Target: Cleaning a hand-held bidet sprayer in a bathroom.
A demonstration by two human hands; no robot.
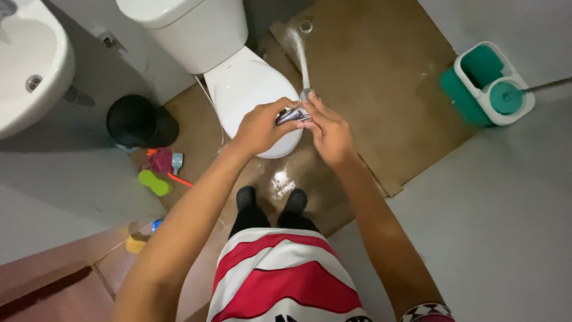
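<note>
My left hand (260,126) grips a chrome hand sprayer (292,114) above the closed white toilet (238,83). My right hand (329,132) touches the sprayer's head from the right, fingers curled on it. A jet of water (299,55) shoots from the nozzle away from me toward the floor drain (306,25) on the wet brown floor. A thin white hose (213,113) runs down the left side of the toilet.
A white sink (30,65) is at the upper left, a black bin (138,122) beside the toilet. Cleaning brushes and a green sponge (156,182) lie on the floor at the left. A teal and white mop bucket (490,86) stands at the right. My black shoes (271,200) are on wet floor.
</note>
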